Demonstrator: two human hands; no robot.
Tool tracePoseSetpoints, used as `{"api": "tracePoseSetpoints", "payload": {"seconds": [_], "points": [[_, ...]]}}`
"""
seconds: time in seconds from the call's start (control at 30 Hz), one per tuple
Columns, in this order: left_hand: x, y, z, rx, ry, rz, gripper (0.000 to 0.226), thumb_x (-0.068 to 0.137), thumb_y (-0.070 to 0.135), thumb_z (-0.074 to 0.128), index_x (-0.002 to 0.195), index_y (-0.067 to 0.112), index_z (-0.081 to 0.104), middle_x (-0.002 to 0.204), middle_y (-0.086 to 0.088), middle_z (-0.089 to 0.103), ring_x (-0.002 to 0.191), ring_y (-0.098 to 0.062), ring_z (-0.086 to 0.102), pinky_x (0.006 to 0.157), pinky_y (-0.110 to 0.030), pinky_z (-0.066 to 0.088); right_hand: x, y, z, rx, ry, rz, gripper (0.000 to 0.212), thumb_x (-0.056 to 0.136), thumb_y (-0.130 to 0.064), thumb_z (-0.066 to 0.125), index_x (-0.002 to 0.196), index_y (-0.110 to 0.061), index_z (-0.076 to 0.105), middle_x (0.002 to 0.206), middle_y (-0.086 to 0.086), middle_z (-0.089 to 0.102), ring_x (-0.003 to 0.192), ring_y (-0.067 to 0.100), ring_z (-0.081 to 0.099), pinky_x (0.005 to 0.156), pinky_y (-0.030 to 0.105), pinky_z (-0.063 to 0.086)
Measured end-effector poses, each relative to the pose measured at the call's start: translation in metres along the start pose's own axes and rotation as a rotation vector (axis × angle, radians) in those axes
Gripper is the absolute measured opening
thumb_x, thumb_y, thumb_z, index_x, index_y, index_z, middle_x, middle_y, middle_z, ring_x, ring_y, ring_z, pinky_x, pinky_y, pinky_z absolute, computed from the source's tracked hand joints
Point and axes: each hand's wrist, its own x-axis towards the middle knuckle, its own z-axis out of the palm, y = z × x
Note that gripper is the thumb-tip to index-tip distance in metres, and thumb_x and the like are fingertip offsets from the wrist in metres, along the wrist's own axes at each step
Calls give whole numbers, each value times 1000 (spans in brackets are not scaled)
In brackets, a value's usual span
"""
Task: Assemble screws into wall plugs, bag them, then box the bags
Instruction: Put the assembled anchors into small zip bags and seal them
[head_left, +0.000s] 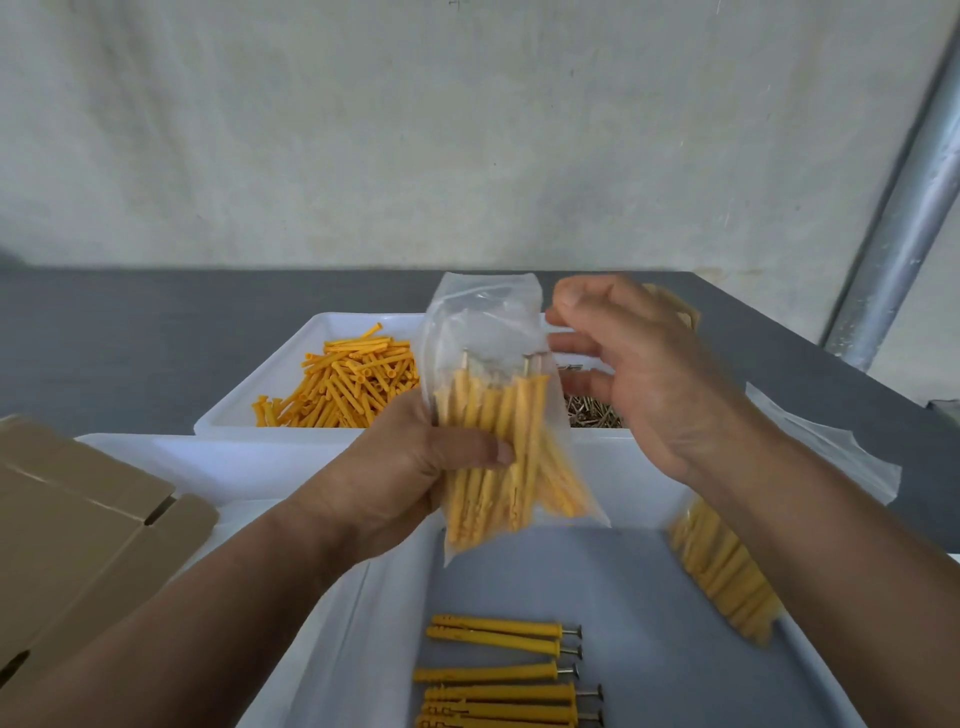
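Clear plastic bag (483, 322) of yellow plug-and-screw sets (511, 415): likely light, slippery film, stiff contents. Left grip (410, 467) clasps its middle; right grip (644, 374) hovers open-fingered beside its mouth. Hold around bundle.

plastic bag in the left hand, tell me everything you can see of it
The plastic bag is clear, thin and crinkled, held roughly upright above the white tray. Its lower part is packed with yellow wall plugs, screw heads pointing up; the top is empty. The left hand grips its middle, thumb across the front. The right hand is open beside its top.
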Motion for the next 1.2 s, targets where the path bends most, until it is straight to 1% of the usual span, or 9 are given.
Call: {"api": "tracePoseSetpoints", "payload": {"seconds": [0.13, 0.2, 0.37, 0.47, 0.63, 0.8, 0.87, 0.97, 1.2], "points": [[1, 2, -3, -117, 25, -6, 37, 62, -4, 61, 95, 5, 74, 92, -18, 70, 84, -30, 70, 71, -41, 58, -6, -1, -1, -52, -250, 221, 38, 72, -28, 62, 108, -17, 68, 102, 13, 71, 82, 19, 69, 66, 30, 57], [2, 4, -5, -161, 10, -21, 43, 62, -2, 57, 101, 3, 72, 97, -20, 69, 87, -32, 69, 74, -44, 59, -10, -1, 2, -177, -365, 247, 32, 80, -19, 61, 111, -17, 66, 97, 9, 73, 81, 16, 69, 67, 31, 57], [3, 4, -9, -185, -5, -86, 42, 60, 3, 53, 96, 5, 75, 97, -18, 68, 86, -32, 66, 81, -46, 54, -14, 4, 12, -279, -409, 319, 34, 88, -3, 61, 116, -21, 61, 106, 10, 68, 85, 19, 69, 74, 35, 59], [4, 3, -10, -178, 21, -96, 44, 58, 4, 56, 98, 1, 73, 97, -19, 69, 87, -33, 67, 84, -47, 54, -15, 6, 14, -217, -454, 372, 37, 86, 3, 63, 118, -15, 60, 95, 6, 68, 81, 18, 69, 68, 30, 57], [6, 0, -12, -188, 89, -110, 51, 61, 5, 57, 110, -3, 69, 114, -23, 68, 101, -37, 67, 88, -48, 56, -14, 9, 14, -148, -440, 424, 44, 84, 7, 64, 123, -13, 56, 101, 12, 72, 90, 25, 72, 74, 35, 60], [6, -1, -10, -242, 86, -102, 44, 73, 3, 53, 114, 0, 68, 121, -24, 65, 112, -42, 62, 95, -55, 50, -12, 10, 14, -188, -337, 366, 42, 80, 7, 63, 115, -16, 59, 94, 11, 73, 79, 22, 69, 65, 30, 57], [5, -1, -10, -246, 89, -130, 48, 68, 4, 59, 115, 1, 68, 124, -25, 62, 117, -46, 56, 94, -57, 50, -10, 11, 14, -211, -271, 334, 43, 74, 4, 64, 111, -18, 61, 100, 19, 70, 78, 23, 64, 65, 33, 54], [4, -1, -7, -283, 74, -147, 56, 63, 0, 62, 119, 0, 66, 128, -25, 60, 121, -44, 55, 97, -58, 48, -10, 12, 15, -230, -228, 307, 51, 60, -6, 64, 109, -21, 62, 103, 15, 71, 81, 21, 64, 69, 34, 50], [2, 3, -3, -270, 36, -106, 55, 70, 5, 70, 124, 4, 62, 122, -18, 66, 112, -35, 64, 90, -49, 55, -9, 10, 13, -175, -219, 254, 44, 80, 8, 57, 113, -19, 62, 87, -1, 74, 77, 14, 68, 64, 28, 50]]}}
